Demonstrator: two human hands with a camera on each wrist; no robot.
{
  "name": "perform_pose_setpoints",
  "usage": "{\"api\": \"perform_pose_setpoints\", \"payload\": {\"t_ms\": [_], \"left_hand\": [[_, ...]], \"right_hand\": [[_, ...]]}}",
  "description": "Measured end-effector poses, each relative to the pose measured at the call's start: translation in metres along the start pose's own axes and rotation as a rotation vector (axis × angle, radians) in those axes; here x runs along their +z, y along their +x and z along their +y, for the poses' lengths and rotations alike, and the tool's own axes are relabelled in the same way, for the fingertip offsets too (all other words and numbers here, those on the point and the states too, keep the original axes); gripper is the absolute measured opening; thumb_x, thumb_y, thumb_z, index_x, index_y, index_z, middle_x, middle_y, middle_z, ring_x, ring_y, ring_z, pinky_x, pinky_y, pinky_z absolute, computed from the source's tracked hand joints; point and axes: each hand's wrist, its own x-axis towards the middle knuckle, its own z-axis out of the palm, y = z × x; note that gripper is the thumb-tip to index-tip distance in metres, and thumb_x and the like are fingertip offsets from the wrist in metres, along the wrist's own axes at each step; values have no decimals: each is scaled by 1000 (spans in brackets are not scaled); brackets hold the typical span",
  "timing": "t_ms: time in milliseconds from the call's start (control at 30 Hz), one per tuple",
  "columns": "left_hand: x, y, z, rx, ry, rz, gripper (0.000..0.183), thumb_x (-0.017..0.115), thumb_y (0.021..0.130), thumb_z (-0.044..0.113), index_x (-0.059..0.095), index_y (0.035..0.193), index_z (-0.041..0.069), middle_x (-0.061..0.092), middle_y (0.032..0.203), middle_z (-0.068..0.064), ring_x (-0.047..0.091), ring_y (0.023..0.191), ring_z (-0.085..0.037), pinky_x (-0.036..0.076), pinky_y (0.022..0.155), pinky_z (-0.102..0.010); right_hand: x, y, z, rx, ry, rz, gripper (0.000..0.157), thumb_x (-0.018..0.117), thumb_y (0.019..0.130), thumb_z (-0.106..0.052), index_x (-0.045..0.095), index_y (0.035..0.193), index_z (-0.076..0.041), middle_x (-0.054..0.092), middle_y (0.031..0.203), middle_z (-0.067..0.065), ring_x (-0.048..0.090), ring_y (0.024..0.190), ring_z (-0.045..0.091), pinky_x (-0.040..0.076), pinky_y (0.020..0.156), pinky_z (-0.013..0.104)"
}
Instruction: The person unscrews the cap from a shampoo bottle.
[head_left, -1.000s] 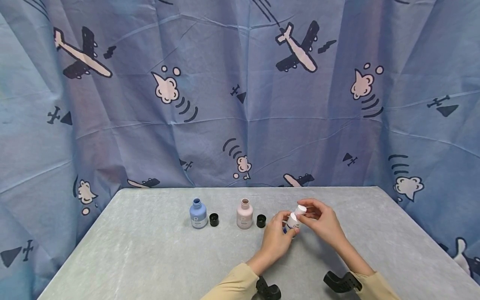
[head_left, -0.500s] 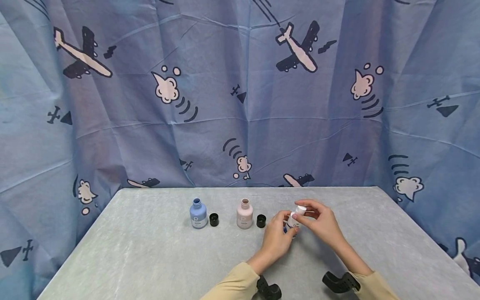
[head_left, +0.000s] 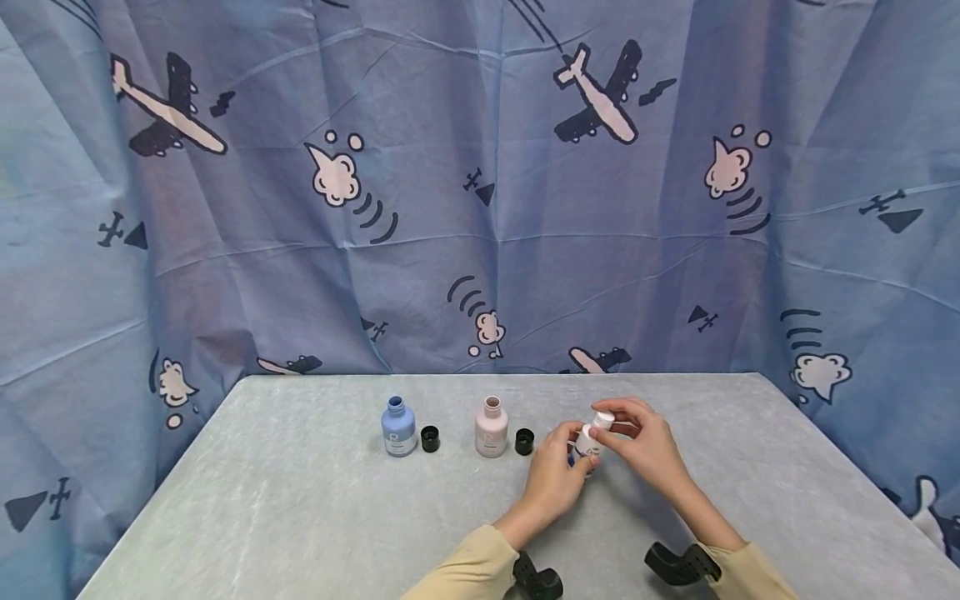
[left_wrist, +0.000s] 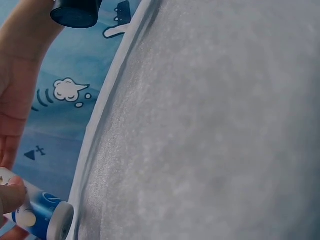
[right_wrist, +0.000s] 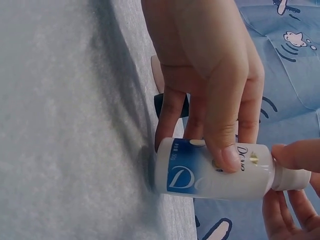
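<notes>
In the head view my left hand (head_left: 553,477) grips a small white bottle (right_wrist: 235,182) with a blue "Dove" label, tilted to the right just over the table. Its white cap (head_left: 602,419) is at the neck, pinched between thumb and fingers of my right hand (head_left: 647,443). From the right wrist, the left thumb lies across the label, and right fingertips surround the cap (right_wrist: 294,179). The left wrist view catches only the bottle's bottom end (left_wrist: 47,217) and a thumb.
Left of my hands stand an uncapped pink bottle (head_left: 491,432) and an uncapped blue bottle (head_left: 399,432). Beside each lies a black cap, one near the pink bottle (head_left: 524,442), the other black cap (head_left: 430,439) near the blue. A patterned curtain (head_left: 420,208) hangs behind the grey table (head_left: 300,508).
The right thumb and fingers shift slightly around the white cap. My left hand keeps its grip on the bottle, and the other bottles have stayed put.
</notes>
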Motion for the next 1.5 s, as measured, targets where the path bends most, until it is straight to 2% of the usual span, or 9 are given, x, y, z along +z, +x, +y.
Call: {"api": "perform_pose_setpoints", "payload": {"t_ms": [467, 733, 1333, 1500], "left_hand": [[-1, -1, -1, 15, 8, 12, 38, 71, 86, 20, 59, 121, 12, 66, 108, -2, 61, 91, -8, 48, 79, -20], [-2, -1, -1, 9, 3, 13, 38, 71, 86, 19, 59, 121, 12, 66, 109, -3, 61, 92, -9, 48, 80, -21], [2, 3, -2, 0, -8, 22, 38, 71, 86, 17, 58, 121, 11, 66, 110, -3, 61, 94, -10, 48, 81, -21], [4, 3, -3, 4, 14, 45, 38, 71, 85, 17, 59, 120, 10, 67, 108, -3, 62, 93, -12, 48, 80, -22]], "right_hand": [[-1, 1, -5, -49, 33, -15, 33, 70, 78, 10, 64, 111, 5, 62, 111, 21, 58, 90, -8, 53, 78, 15], [-1, 1, -5, -52, 44, -19, 34, 67, 78, 12, 63, 111, 6, 61, 112, 22, 57, 93, -11, 51, 79, 10], [-3, 2, -6, 15, 30, 35, 34, 71, 81, 3, 63, 114, 6, 60, 110, 19, 55, 89, -11, 50, 76, 7], [-5, 2, -6, 34, 8, 52, 34, 74, 81, -1, 64, 113, 3, 61, 110, 18, 55, 87, -10, 50, 74, 9]]}}
